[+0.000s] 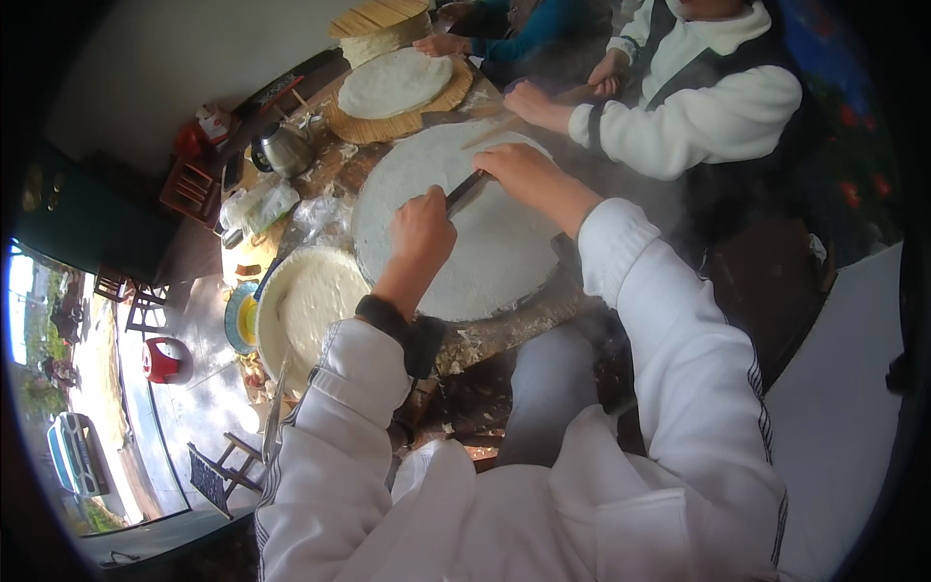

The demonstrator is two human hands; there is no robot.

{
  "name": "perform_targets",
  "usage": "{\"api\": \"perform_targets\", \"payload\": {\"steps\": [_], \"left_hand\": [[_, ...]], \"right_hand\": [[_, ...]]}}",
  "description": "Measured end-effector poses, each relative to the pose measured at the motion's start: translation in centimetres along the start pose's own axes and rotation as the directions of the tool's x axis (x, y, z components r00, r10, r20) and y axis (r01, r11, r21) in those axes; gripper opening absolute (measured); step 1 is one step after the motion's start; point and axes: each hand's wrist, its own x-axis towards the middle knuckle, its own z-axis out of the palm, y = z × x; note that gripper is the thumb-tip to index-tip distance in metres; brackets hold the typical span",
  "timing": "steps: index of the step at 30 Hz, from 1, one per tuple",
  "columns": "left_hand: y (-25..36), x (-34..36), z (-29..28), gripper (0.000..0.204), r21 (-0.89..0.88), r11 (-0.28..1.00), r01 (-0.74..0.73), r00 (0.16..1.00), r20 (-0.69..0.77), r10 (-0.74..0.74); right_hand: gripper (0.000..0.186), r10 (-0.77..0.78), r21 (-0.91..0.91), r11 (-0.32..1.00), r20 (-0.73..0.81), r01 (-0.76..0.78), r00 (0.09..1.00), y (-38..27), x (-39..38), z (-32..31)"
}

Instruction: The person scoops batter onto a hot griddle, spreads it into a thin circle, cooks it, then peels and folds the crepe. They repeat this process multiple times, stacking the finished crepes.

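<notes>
White sleeves [669, 330] reach from the lower edge to the left hand [423, 231] and right hand [531, 178], both closed on opposite ends of a dark flat bar [466, 191] over a round batter sheet [456, 272] at mid-frame. That sheet looks spread nearly edge to edge, a pale round [396, 83] already lies on a slatted mat [357, 128] at upper centre, and plenty of batter [315, 301] seems left in the basin [266, 315]. Scraps [475, 337] litter the wooden table [456, 357]; a kettle [285, 151] stands upper left, co-workers [718, 112] upper right, a red stool [160, 360] far left.
</notes>
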Motion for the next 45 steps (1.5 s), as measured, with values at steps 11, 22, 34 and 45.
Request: {"api": "perform_targets", "payload": {"steps": [11, 22, 34, 45], "left_hand": [[-5.1, 6.2, 2.8, 0.012, 0.161, 0.979, 0.126, 0.991, 0.018, -0.131], [1.5, 2.3, 4.7, 0.006, 0.163, 0.978, -0.133, 0.991, 0.052, 0.127], [3.9, -6.2, 5.0, 0.01, 0.057, 0.861, -0.505, 0.862, 0.088, 0.499], [0.3, -11.1, 0.1, 0.016, -0.079, 0.888, -0.453, 0.854, 0.249, 0.458]], "right_hand": [[0.008, 0.12, 0.142, 0.982, 0.028, -0.122, 0.992, 4.0, 9.0, 7.8], [0.005, -0.06, -0.17, 0.984, -0.05, 0.051, 0.997, 4.0, -2.3, 2.3], [0.004, 0.18, -0.455, 0.87, -0.07, -0.192, 0.981, -7.6, -16.2, 0.2], [0.005, 0.235, -0.327, 0.925, 0.087, -0.195, 0.968, -15.8, -15.4, -1.3]]}}
